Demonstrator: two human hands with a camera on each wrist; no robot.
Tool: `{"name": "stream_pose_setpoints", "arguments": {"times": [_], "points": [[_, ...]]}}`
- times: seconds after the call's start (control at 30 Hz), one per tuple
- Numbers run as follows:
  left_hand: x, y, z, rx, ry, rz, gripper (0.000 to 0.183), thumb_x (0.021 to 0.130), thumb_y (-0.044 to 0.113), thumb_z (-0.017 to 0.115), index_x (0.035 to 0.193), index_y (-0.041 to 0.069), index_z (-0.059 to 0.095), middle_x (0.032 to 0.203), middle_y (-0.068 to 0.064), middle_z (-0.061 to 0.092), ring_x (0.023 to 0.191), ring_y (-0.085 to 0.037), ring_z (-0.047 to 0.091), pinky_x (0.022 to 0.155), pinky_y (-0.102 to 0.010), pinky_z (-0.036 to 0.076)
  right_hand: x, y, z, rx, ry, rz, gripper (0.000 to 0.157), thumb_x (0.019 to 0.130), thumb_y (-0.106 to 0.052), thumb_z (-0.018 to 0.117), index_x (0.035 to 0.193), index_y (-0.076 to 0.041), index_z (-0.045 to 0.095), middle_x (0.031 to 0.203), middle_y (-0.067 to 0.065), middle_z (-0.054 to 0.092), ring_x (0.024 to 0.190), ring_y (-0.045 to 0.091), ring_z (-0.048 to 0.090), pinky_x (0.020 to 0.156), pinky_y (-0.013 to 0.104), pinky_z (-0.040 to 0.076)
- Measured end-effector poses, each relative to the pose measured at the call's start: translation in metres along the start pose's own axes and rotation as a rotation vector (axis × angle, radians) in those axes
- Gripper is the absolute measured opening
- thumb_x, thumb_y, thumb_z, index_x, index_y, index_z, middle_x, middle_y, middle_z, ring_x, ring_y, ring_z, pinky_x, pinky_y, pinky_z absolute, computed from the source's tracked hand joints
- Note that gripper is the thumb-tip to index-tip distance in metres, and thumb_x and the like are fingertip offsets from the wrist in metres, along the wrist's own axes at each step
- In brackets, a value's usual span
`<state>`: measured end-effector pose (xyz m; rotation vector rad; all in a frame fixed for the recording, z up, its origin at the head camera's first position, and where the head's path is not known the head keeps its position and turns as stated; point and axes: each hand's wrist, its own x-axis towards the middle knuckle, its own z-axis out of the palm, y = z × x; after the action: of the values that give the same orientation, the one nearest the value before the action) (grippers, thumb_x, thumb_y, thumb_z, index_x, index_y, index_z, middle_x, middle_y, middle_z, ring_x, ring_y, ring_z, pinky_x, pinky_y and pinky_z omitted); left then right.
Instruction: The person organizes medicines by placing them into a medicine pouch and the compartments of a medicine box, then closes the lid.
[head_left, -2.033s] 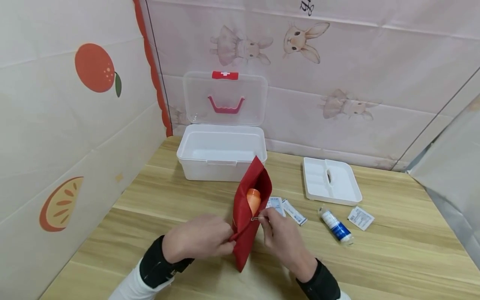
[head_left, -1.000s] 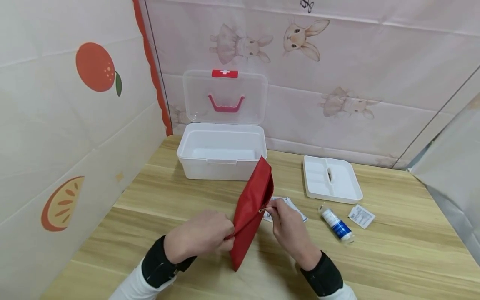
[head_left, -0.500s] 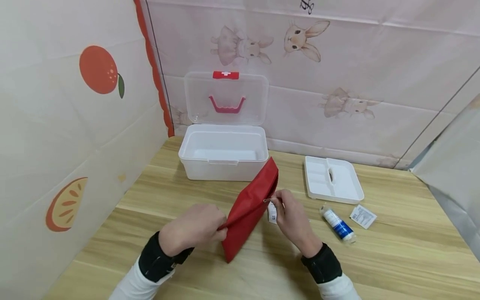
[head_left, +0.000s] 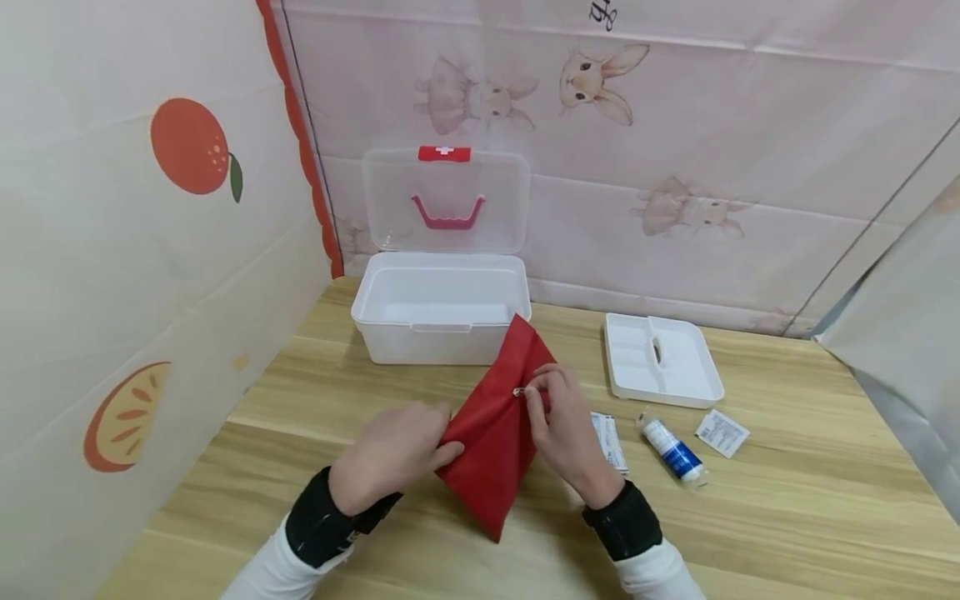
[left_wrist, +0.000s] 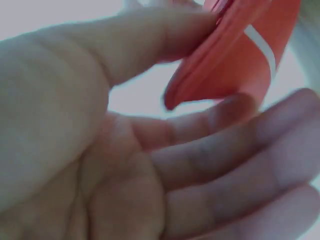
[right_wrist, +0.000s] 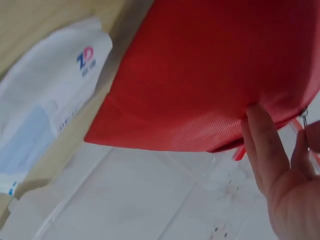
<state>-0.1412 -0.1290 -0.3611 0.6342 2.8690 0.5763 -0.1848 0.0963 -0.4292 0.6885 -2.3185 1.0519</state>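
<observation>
A red zippered pouch (head_left: 491, 450) is held up above the table in the head view. My left hand (head_left: 393, 454) pinches its near left end between thumb and index finger; in the left wrist view the pouch edge (left_wrist: 220, 65) sits against the thumb. With my right hand (head_left: 566, 429) I pinch the small metal zipper pull (head_left: 517, 392) near the pouch's upper right. In the right wrist view other fingers (right_wrist: 267, 145) of that hand press on the red fabric (right_wrist: 200, 75). What lies inside the pouch is hidden.
Behind the pouch stands a white first-aid box (head_left: 442, 342) with its clear lid (head_left: 447, 187) raised. A white divided tray (head_left: 663, 367) lies to the right. Nearer are a blue-and-white wrapped roll (head_left: 671, 450), a small white packet (head_left: 722, 433) and more white packets (head_left: 609, 442) beside my right hand.
The zipper pull has moved up along the pouch, and the orange bottle seen in its opening is now out of sight. The pouch has turned its broad side more toward the head camera.
</observation>
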Motion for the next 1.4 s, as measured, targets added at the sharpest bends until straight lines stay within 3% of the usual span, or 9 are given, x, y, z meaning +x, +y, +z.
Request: {"name": "stream_pose_setpoints", "arguments": {"times": [0.2,0.43,0.6,0.73,1.1,1.23,1.4], "points": [[0.005,0.002,0.002,-0.039,0.036,-0.004,0.019,0.09,0.013,0.073,0.086,0.003,0.058,0.062,0.001,0.053,0.051,-0.01,0.051,0.049,-0.025,0.042,-0.002,-0.003,0.004,0.023,0.031,-0.011,0.004,0.099,-0.003,0.057,0.098,-0.001,0.054,0.112,0.017,0.057,0.103,0.024,0.054,0.069,0.029,0.053],[0.005,0.003,-0.006,-0.008,0.061,-0.055,0.011,0.092,0.01,0.07,0.094,0.005,0.06,0.066,0.003,0.056,0.055,-0.009,0.052,0.051,-0.026,0.042,0.0,0.001,0.001,-0.035,0.064,-0.046,0.006,0.098,-0.005,0.058,0.098,0.001,0.055,0.111,0.019,0.059,0.098,0.026,0.059,0.066,0.03,0.056],[0.005,0.005,-0.007,0.033,0.094,-0.036,0.012,0.091,0.01,0.071,0.095,0.007,0.061,0.066,0.004,0.056,0.055,-0.009,0.051,0.05,-0.026,0.041,0.001,0.004,0.0,-0.044,0.104,-0.032,0.011,0.091,0.007,0.063,0.094,0.0,0.055,0.11,0.02,0.061,0.105,0.03,0.062,0.065,0.033,0.057],[0.004,0.005,-0.007,0.046,0.107,-0.02,0.014,0.09,0.01,0.072,0.095,0.006,0.06,0.065,0.003,0.055,0.054,-0.009,0.05,0.049,-0.025,0.04,0.002,0.007,-0.002,-0.02,0.1,-0.017,0.011,0.091,0.008,0.062,0.094,0.0,0.054,0.11,0.022,0.061,0.11,0.033,0.061,0.064,0.033,0.056],[-0.001,0.004,-0.009,0.088,0.111,0.003,0.014,0.09,0.011,0.072,0.095,0.008,0.059,0.063,0.004,0.054,0.052,-0.009,0.049,0.047,-0.025,0.036,0.005,0.014,-0.007,-0.012,0.133,0.017,0.006,0.094,0.005,0.06,0.094,0.002,0.055,0.111,0.023,0.063,0.102,0.033,0.065,0.058,0.025,0.049],[-0.001,0.002,-0.009,0.111,0.115,0.007,0.013,0.091,0.012,0.072,0.097,0.01,0.06,0.064,0.005,0.056,0.053,-0.008,0.048,0.047,-0.025,0.036,0.007,0.017,-0.01,-0.018,0.143,0.014,0.006,0.095,0.003,0.06,0.097,0.004,0.055,0.105,0.021,0.065,0.101,0.034,0.066,0.06,0.029,0.051],[-0.001,-0.001,-0.009,0.136,0.113,0.002,0.014,0.091,0.013,0.071,0.099,0.013,0.061,0.066,0.006,0.057,0.054,-0.007,0.049,0.047,-0.026,0.036,0.01,0.019,-0.012,-0.034,0.195,-0.049,0.008,0.092,0.006,0.062,0.094,0.007,0.054,0.09,0.019,0.062,0.118,0.042,0.058,0.069,0.041,0.053]]}}
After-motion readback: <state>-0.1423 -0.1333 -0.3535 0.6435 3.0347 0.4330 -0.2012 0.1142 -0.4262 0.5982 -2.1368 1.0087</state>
